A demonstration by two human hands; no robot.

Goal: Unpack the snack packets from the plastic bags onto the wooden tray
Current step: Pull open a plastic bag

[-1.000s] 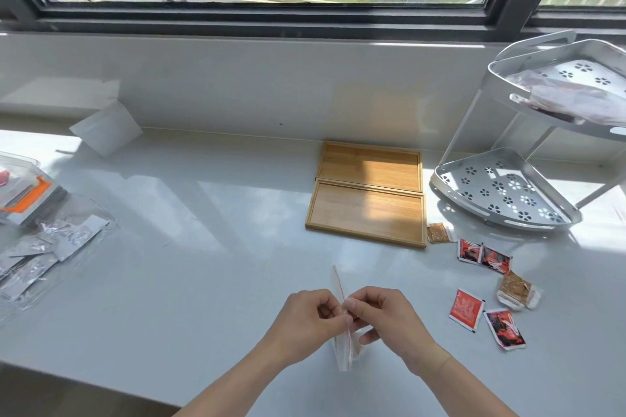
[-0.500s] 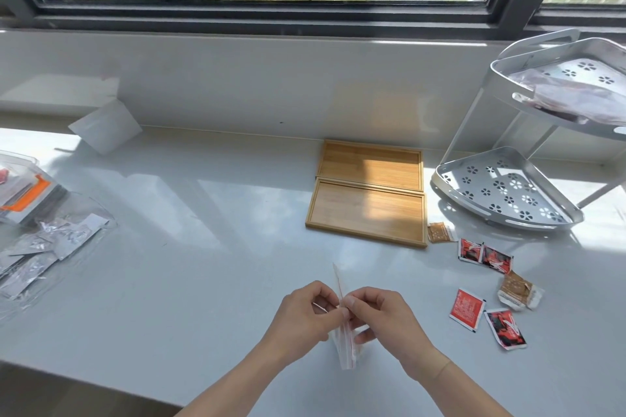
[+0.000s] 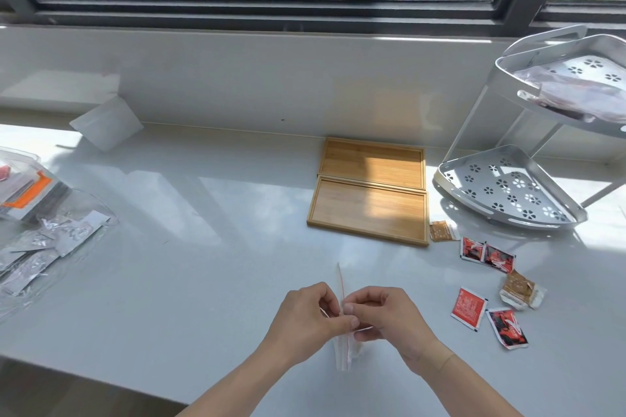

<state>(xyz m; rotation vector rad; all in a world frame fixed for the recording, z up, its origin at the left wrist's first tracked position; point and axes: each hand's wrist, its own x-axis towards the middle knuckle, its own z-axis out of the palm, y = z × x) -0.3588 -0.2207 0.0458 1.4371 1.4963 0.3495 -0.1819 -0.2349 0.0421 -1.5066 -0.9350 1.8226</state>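
A small clear zip bag (image 3: pixel 343 354) with a red seal line stands on edge near the counter's front. My left hand (image 3: pixel 306 320) and my right hand (image 3: pixel 389 320) pinch its top from either side, thumbs meeting at the seal. Two wooden trays lie side by side further back, the near tray (image 3: pixel 369 210) and the far tray (image 3: pixel 372 161), both bare. Several red and brown snack packets (image 3: pixel 469 308) lie loose on the counter to the right of my hands.
A white two-tier perforated rack (image 3: pixel 508 193) stands at the right with a plastic bag (image 3: pixel 582 91) on its top shelf. At the left edge lie clear bags of silver sachets (image 3: pixel 50 247) and a box with orange trim (image 3: pixel 30 193). A folded white card (image 3: pixel 106 127) leans against the wall.
My hands stay on the bag's top; the fingers have shifted slightly at the seal. Nothing else has moved.
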